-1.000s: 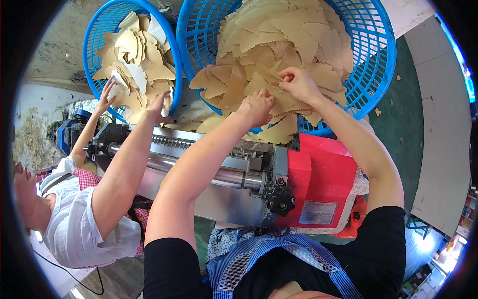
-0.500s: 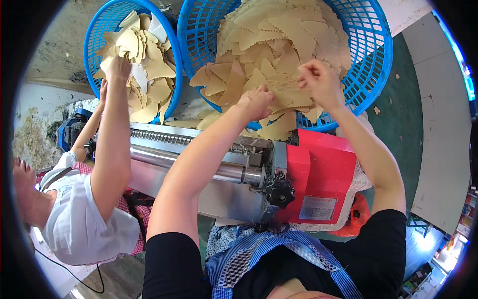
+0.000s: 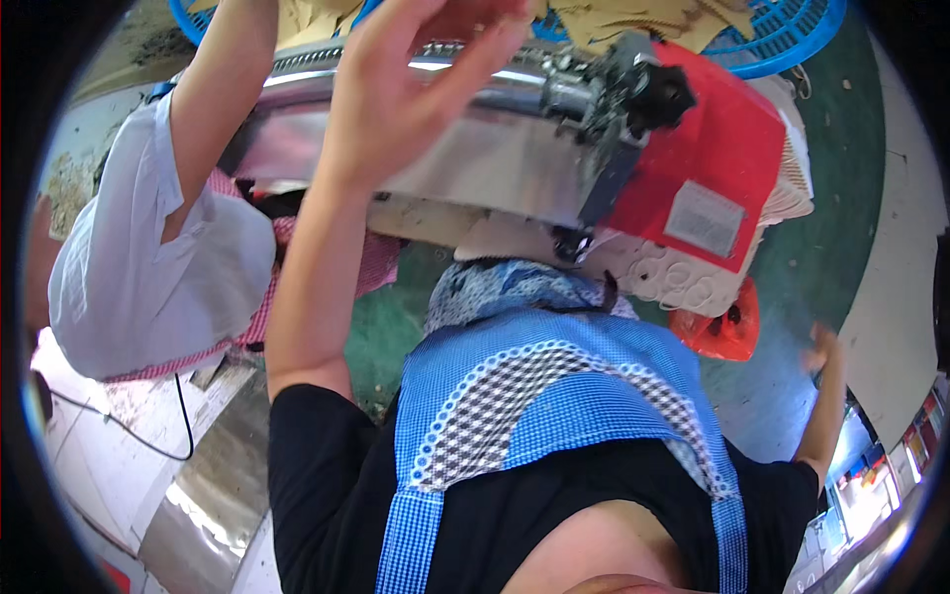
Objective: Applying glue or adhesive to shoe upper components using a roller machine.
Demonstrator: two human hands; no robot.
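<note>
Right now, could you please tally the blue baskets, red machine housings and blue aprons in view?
Blue baskets, both cut off by the frame: 2
Red machine housing: 1
Blue checked apron: 1
Total: 4

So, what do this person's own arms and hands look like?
They are human, with no cables or machine parts. Short black sleeves cover the upper arms, leaving the forearms bare. The left hand wears no glove, and no band shows at its wrist. The right hand looks ungloved too, but is too small and blurred for detail.
</note>
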